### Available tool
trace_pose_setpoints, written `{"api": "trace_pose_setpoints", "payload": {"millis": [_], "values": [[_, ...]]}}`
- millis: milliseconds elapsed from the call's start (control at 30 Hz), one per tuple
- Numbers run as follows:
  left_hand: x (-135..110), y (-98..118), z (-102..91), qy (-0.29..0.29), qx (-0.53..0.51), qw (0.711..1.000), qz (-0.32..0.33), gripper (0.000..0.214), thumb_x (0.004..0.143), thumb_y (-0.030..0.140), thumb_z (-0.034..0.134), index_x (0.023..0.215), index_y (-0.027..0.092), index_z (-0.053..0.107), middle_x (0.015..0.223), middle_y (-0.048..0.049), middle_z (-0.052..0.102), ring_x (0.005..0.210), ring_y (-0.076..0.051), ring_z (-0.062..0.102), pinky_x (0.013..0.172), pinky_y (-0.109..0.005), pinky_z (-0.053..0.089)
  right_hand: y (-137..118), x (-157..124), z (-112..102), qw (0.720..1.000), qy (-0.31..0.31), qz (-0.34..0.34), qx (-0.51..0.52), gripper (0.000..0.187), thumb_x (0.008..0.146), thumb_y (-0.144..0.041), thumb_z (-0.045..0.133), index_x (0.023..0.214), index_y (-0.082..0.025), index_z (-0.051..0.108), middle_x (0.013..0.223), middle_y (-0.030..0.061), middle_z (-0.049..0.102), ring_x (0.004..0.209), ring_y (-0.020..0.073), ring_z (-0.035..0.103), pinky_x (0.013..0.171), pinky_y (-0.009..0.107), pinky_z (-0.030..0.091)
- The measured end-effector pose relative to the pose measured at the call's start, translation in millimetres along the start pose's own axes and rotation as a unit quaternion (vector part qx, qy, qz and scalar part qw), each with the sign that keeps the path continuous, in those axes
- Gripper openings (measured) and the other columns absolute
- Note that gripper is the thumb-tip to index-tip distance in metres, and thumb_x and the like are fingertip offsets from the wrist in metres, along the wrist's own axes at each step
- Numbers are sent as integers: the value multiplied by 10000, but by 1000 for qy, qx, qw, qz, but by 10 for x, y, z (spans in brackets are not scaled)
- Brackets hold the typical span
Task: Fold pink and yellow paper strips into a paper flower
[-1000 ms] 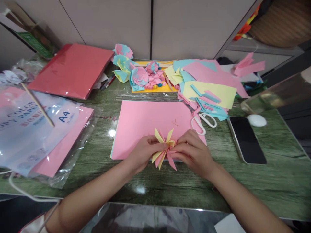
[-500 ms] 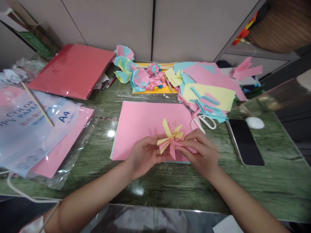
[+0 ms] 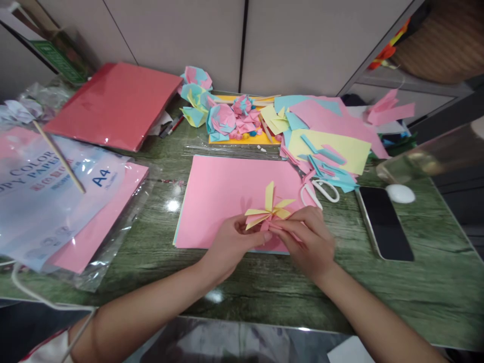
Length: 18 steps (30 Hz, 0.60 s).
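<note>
Both hands meet over the near edge of a pink sheet (image 3: 227, 191) lying on the green table. My left hand (image 3: 231, 242) pinches the base of a small bundle of yellow and pink paper strips (image 3: 267, 209) that fan out upward. Pressed against the same bundle from the right, my right hand (image 3: 308, 239) has its fingers closed on the pink strips at the bottom.
White-handled scissors (image 3: 319, 190) lie just right of the pink sheet, with a dark phone (image 3: 383, 222) and a white egg-shaped object (image 3: 400, 193) further right. Paper scraps (image 3: 325, 146) and paper flowers (image 3: 223, 118) fill the back. A red paper pack (image 3: 117, 103) and an A4 paper bag (image 3: 49, 191) lie left.
The strip bundle has been lifted and turned, so its yellow strips now point up and away. Both hands moved slightly away from me with it.
</note>
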<state>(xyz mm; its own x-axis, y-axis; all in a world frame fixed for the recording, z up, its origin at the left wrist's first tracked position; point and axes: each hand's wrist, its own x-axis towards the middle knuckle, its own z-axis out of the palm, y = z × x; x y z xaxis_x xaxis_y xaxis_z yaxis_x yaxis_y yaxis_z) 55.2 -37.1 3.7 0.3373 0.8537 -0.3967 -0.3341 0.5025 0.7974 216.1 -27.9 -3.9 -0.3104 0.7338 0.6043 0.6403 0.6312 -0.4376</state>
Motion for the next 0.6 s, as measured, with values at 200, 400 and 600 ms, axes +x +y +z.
{"api": "trace_pose_setpoints", "payload": {"millis": [200,400,600], "values": [[12,-7,0,22,12,1000,6,310,656,220,691,959,171,651,1018,-62,659,926,-160,580,845,-287,429,-36,-9,11,999,-1,38,-24,101,755,-178,628,834,-241,624,692,-1,551,674,143,495,632,315,354],[13,-5,-10,17,21,1000,11,329,655,255,695,968,161,656,979,-71,671,901,-174,597,806,-289,450,-40,-31,1,997,-1,20,-72,85,763,-202,618,834,-246,608,639,-15,529,624,134,481,607,308,320],[29,-25,-47,17,25,999,12,313,650,241,696,953,175,662,964,-59,677,888,-171,605,813,-305,458,-36,9,-43,997,-27,8,-78,107,743,-228,643,839,-237,596,631,-14,535,607,130,475,598,304,307]]}}
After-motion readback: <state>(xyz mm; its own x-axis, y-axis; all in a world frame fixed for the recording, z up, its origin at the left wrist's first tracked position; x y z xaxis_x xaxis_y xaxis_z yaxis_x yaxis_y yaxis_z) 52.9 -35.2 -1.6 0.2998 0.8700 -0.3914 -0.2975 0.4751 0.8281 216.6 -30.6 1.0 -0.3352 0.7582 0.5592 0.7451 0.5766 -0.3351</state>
